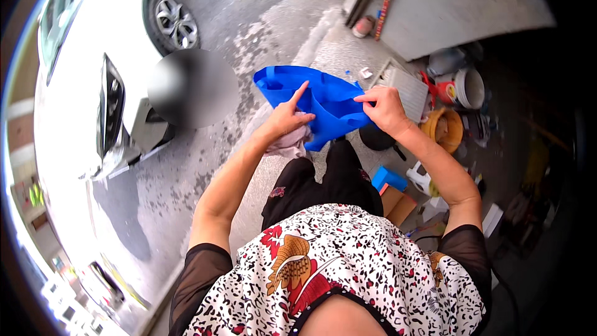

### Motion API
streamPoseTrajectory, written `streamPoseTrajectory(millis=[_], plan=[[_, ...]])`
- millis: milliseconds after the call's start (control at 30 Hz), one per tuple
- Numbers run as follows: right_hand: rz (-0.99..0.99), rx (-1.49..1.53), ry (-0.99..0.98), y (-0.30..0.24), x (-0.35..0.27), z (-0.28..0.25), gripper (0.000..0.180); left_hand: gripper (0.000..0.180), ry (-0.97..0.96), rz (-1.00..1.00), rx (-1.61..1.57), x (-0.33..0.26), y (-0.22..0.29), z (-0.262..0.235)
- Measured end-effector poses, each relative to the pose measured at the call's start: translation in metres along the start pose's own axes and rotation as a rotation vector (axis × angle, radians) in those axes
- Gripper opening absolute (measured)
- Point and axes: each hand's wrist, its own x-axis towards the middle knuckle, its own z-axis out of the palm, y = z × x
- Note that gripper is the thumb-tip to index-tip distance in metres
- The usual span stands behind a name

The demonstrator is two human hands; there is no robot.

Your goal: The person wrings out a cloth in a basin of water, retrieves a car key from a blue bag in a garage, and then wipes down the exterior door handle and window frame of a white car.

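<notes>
A blue fabric bag (339,115) spreads out in front of me above my dark trousers, its mouth gaping and folds showing inside. The thumb and fingers of my right hand (387,111) pinch the bag's right edge. Over the bag's near left side, my left hand (289,117) has its index finger stretched out against the blue fabric and its thumb apart. Its other fingers are curled and partly hidden, with a bunched greyish-pink cloth (289,144) beneath them that they seem to hold.
A white car (81,87) stands at the left on wet-patched concrete. To the right are a yellow bucket (443,129), a white bucket (469,89), a blue box (388,178), cardboard (398,204) and other clutter. A pale panel (460,6) fills the far right.
</notes>
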Motion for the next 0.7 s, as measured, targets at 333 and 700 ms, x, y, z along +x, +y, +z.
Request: streamPoseTrajectory(millis=[333,700], plan=[[-0.274,-0.227,-0.238,-0.004,0.095,0.050,0.015,0.020,0.390,0.012,0.376,-0.089,-0.006,-0.077],[-0.776,-0.666,-0.723,-0.072,0.142,0.051,0.005,0.023,0.459,0.010,0.350,-0.103,0.055,-0.090]])
